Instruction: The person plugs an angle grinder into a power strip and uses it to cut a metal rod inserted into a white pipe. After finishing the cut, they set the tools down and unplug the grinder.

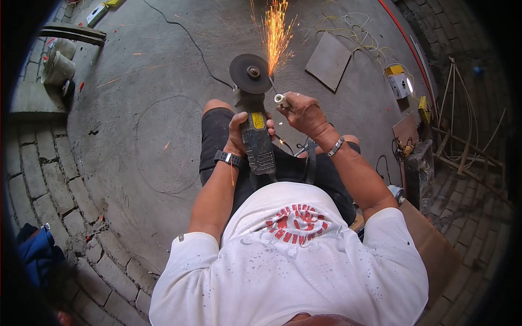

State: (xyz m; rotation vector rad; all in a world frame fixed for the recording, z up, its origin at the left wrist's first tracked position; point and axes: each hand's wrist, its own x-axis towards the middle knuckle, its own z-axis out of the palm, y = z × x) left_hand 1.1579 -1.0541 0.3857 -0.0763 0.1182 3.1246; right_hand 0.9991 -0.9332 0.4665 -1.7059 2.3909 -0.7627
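My left hand (pixel 239 133) is wrapped around the dark body of an angle grinder (pixel 258 136) with a yellow label. At its far end is a thin, dark cutting disc (pixel 244 68). My right hand (pixel 303 113) is closed on a short white tube-like piece (pixel 280 100) with a hole in its end. From beside it a thin metal tip (pixel 272 82) reaches the disc's right edge. Orange sparks (pixel 277 32) spray away from that contact. Whether the tip belongs to the white piece is too small to tell.
A power cord (pixel 190 35) runs over the concrete floor. A square tile (pixel 328 61), tangled yellow wire (pixel 359 32) and a yellow-and-white box (pixel 398 81) lie at right. Buckets (pixel 58 68) stand at left. Brick walls (pixel 54 176) edge the floor.
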